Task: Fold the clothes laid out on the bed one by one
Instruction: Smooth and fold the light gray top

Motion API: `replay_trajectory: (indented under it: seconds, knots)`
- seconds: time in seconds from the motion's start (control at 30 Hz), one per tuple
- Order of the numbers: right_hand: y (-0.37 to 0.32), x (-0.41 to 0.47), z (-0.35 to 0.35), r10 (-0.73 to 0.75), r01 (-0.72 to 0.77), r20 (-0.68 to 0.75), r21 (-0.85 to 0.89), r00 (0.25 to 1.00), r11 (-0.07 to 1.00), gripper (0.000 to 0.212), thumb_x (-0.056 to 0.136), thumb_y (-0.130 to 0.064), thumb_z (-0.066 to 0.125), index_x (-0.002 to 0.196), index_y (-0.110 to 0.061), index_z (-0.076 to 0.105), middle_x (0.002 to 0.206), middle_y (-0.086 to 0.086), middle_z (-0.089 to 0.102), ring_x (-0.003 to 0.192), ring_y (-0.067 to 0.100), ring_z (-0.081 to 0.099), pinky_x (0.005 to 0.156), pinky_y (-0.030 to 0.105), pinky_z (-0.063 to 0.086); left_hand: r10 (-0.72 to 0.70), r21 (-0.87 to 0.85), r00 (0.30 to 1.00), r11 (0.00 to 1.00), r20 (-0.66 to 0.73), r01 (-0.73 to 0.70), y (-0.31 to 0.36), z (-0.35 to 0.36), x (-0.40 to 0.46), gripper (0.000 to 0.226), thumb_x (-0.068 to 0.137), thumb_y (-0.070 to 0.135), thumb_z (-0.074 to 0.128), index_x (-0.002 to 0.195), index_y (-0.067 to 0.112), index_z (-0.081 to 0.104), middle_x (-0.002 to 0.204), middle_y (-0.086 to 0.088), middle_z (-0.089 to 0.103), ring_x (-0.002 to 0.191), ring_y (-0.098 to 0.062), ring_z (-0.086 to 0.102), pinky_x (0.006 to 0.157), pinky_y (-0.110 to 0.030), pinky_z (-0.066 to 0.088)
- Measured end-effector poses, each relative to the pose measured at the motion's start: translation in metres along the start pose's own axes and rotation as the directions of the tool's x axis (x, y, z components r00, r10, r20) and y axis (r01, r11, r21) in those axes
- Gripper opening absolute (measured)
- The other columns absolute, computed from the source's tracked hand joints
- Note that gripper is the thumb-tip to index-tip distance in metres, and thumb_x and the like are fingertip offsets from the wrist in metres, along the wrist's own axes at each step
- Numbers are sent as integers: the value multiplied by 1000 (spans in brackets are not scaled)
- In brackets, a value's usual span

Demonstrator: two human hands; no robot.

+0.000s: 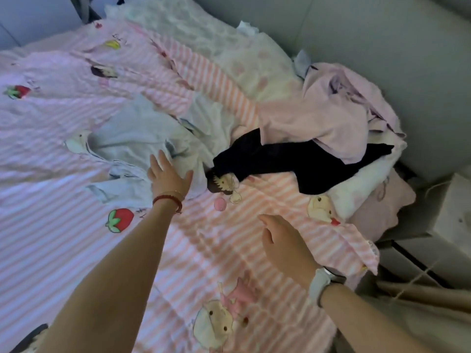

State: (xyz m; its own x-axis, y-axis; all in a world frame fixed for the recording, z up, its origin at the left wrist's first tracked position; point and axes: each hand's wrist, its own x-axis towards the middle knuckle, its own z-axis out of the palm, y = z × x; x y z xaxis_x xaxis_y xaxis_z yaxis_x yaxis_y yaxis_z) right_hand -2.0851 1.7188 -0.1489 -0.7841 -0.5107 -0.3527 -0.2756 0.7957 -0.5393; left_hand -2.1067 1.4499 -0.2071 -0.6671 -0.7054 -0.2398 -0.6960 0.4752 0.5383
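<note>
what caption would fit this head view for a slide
Left hand flat on a pale blue garment, right hand open above the striped bedspread, unfolded clothes pile waiting alongside.

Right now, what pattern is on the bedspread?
Pink and white stripes with cartoon figures and strawberries on the bedspread, seen in the head view.
</note>
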Motion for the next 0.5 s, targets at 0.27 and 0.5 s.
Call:
replay_trajectory:
  seconds: [0.27,0.5]
  knots:
    - [-12,66,5,-70,71,-11,154,997,986,42,98,-21,37,140,-24,36,140,-6,40,127,11,40,100,26,36,51,-170,996,983,-69,-63,-10,-6,-5,23,94,19,51,108,3,61,96,-21,67,92,-37,61,70,-32,38]
    - [-51,80,-8,-370,322,224,221,902,920,54,91,-30,57,133,-51,29,136,-23,34,128,-5,27,105,16,25,60,-526,995,850,82,-8,-33,-25,-130,11,86,8,64,83,19,65,73,9,65,69,-5,59,63,-18,43]
